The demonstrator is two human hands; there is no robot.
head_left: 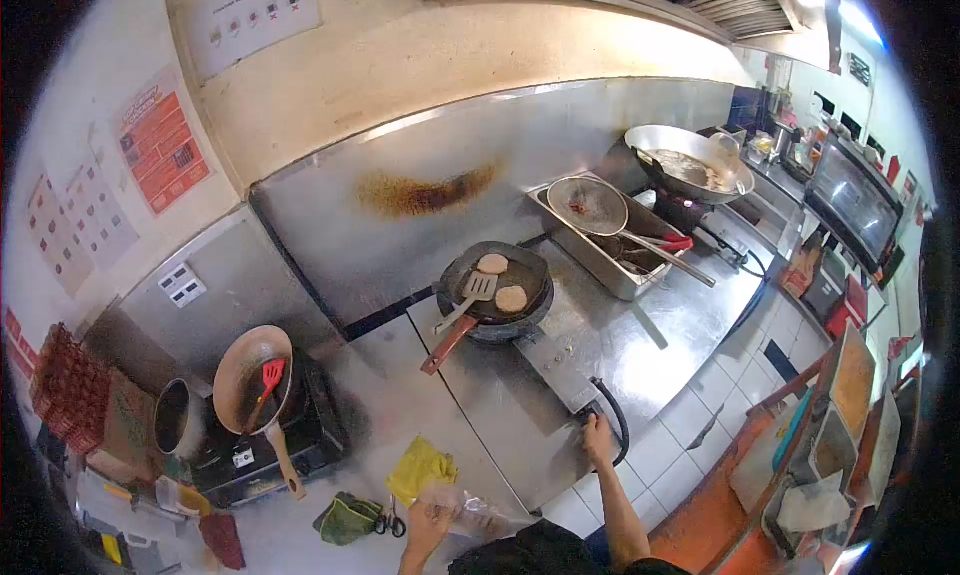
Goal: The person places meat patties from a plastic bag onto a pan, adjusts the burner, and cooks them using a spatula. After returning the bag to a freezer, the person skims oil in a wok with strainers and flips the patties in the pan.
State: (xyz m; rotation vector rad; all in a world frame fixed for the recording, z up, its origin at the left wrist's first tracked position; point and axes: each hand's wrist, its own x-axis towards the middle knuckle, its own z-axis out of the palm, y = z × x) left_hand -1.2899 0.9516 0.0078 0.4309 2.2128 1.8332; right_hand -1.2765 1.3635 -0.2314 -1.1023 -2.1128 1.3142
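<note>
Grasping stove knob [588,412] | right grip [598,441]: fingers curled round it | left grip [430,517]: pinching clear plastic [484,516]

The right hand [597,437] has its fingers on the control knob [589,412] of a gas burner. Beyond it, to the left, a frying pan [463,267] holds two patties [511,299] and a slotted spatula [480,288]. The left hand [429,515] touches a clear plastic bag [482,516]; its grip is unclear. Just beyond that hand lies a yellow cloth [422,467]; to its left, scissors [391,523] beside a green cloth [348,518]. Well beyond the right hand, a mesh strainer [588,204] rests across a metal tray [634,286].
</note>
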